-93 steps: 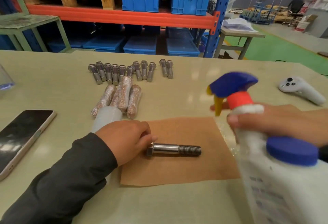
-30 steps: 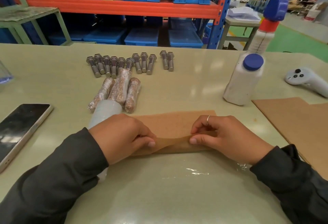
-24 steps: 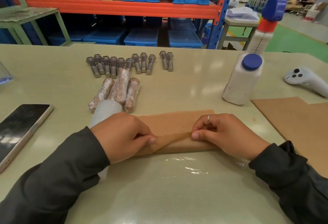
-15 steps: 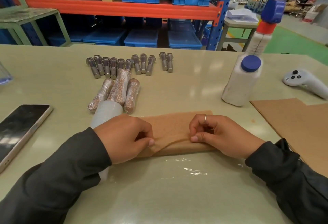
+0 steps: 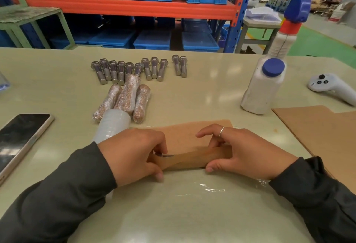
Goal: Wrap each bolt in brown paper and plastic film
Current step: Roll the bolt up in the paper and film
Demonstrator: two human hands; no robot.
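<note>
Just in front of the spray bottle (image 5: 263,86), both hands, left hand (image 5: 133,154) and right hand (image 5: 242,152), curl their fingers around the brown paper (image 5: 185,137) rolled over the mostly hidden bolt (image 5: 166,155), keeping the roll tight above the plastic film (image 5: 210,190).

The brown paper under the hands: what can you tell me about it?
The brown paper is a matte, kraft-looking sheet lying on clear plastic film on the table. Its near edge is rolled into a tube, and the far part lies flat. The left hand and right hand each pinch one end of the roll.
</note>
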